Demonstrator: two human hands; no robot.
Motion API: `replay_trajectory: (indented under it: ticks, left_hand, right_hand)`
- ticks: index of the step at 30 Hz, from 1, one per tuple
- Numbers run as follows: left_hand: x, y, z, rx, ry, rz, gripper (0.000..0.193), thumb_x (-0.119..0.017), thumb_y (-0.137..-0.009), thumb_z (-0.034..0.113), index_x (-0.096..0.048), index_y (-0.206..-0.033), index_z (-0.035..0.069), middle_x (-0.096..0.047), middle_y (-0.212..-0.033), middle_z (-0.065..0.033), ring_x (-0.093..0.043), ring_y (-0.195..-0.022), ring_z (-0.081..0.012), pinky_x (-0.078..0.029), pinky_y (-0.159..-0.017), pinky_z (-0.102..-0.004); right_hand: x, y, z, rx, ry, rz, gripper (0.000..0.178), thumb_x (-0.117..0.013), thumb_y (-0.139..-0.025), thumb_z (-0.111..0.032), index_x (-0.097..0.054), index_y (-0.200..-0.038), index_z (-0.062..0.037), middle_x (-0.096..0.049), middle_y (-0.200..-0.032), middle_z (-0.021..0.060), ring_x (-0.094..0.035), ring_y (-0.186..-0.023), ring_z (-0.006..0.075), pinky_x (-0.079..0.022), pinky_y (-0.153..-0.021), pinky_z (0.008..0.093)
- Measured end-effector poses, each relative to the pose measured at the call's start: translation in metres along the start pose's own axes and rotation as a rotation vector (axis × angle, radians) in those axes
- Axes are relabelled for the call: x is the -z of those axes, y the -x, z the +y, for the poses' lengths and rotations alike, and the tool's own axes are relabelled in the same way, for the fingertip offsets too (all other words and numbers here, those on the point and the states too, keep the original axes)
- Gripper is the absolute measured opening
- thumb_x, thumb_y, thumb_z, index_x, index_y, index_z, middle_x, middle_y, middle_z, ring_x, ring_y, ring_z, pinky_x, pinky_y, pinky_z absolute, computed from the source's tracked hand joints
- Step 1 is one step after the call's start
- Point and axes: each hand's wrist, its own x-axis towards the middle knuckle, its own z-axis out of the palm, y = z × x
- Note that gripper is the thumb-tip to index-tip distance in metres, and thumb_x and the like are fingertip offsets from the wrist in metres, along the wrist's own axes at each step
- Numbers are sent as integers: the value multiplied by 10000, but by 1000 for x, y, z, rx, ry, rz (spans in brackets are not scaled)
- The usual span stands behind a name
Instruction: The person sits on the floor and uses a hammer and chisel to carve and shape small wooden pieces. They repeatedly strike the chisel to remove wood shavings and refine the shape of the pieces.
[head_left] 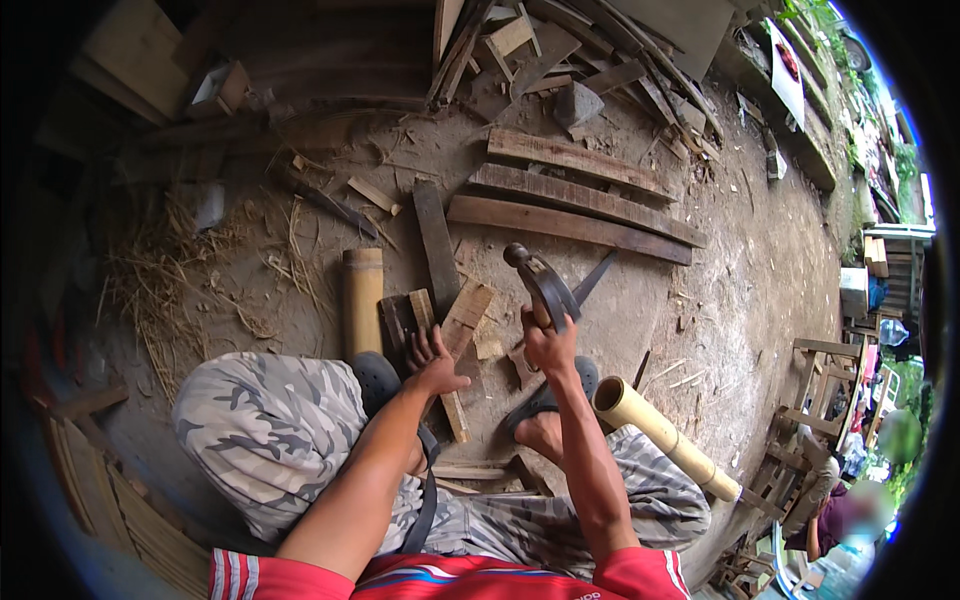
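Observation:
My right hand (549, 346) is closed around the handle of a hammer (546, 288), its dark head raised toward me above the ground. Fingers spread, my left hand (432, 366) rests on short pieces of wood between my feet. Under and beside it lie a pale narrow strip (454, 412), a short wooden block (467, 308) and a darker piece (396, 318). A long dark board (435, 240) runs away from these pieces. Beyond the hammer a dark pointed blade (596, 277) shows; its other end is hidden.
Upright bamboo (363, 300) stands by my left foot; another bamboo length (668, 440) lies at my right. Several planks (590, 200) lie ahead, with a scrap wood pile (590, 60) behind. Straw (190, 260) covers the left ground. A person (835, 515) is at far right.

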Motion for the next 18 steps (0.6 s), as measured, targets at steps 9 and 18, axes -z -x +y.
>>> replay_trajectory:
  ticks: [9,18]
  left_hand:
    - [-5,-8,0,8,-86,3,1390,-811,-682,499,232,-1429,-36,190,-1489,-375,126,-1396,-531,-18,-1090,-656]
    - [-7,-9,7,37,-118,-28,1421,-823,-671,509,242,-1420,-59,175,-1483,-385,121,-1416,-496,-42,-1135,-575]
  right_hand:
    - [-4,-20,26,-135,288,-244,223,-608,-769,-198,-666,-805,14,-637,-740,264,-658,-685,403,-540,-652,469]
    - [-14,-14,66,-176,378,-330,167,-621,-793,-193,-636,-854,-39,-637,-779,254,-648,-714,423,-508,-642,473]
